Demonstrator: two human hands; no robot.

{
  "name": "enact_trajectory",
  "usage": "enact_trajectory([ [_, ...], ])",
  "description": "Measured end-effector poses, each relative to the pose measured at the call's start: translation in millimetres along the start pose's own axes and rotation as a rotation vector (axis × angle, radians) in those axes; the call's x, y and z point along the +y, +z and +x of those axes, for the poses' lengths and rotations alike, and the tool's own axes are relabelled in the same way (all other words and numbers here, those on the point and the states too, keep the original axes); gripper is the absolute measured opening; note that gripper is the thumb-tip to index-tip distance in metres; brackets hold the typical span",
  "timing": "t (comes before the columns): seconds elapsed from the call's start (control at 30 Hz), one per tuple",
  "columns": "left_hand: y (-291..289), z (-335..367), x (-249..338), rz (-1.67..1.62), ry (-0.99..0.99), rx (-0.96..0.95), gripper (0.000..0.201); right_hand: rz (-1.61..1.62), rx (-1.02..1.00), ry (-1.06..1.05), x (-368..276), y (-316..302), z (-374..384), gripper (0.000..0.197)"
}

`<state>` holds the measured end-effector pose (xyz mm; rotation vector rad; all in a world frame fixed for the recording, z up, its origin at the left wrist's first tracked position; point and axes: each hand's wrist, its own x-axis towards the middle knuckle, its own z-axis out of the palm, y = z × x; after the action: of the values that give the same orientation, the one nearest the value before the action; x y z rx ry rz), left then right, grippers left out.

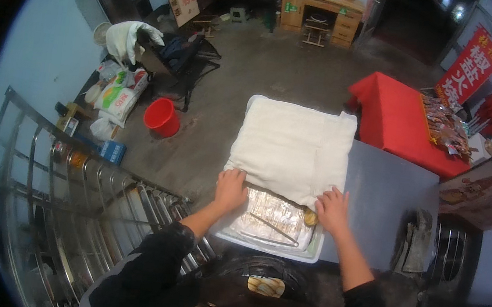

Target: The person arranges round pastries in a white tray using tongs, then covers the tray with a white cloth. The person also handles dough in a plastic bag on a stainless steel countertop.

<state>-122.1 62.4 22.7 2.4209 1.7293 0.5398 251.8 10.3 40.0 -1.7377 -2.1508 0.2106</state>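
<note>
A thick cream cloth (296,147) covers the far part of a white plastic tub (314,251). My left hand (231,190) is closed on the cloth's near left corner. My right hand (333,208) grips its near right corner, fingers curled over the edge. In the uncovered near part of the tub lies clear, shiny plastic sheeting (276,209), with metal tongs (273,229) on top. A small golden-brown piece of food (310,217) shows beside my right hand. What lies beneath the plastic cannot be made out.
The tub rests on a grey table (389,189). Metal racks (87,195) stand at the left. Beyond them are a red bucket (162,117), sacks (119,98) and a chair (178,59). A red-draped table (386,115) is at the right, a wooden desk (296,18) at the back.
</note>
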Motion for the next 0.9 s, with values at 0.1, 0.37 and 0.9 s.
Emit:
enact_trajectory([
  [0.1, 1, 1, 0, 0.002, 0.016, -0.015, 0.048, -0.042, 0.048, 0.030, -26, -4, -25, 0.033],
  [0.37, 15, 13, -17, -0.059, 0.052, -0.116, 0.046, -0.132, 0.179, 0.104, -59, -3, -59, 0.040],
  [0.9, 8, -1, -18, -0.127, 0.095, -0.048, 0.046, 0.053, -0.707, 0.083, -101, 82, -49, 0.039],
])
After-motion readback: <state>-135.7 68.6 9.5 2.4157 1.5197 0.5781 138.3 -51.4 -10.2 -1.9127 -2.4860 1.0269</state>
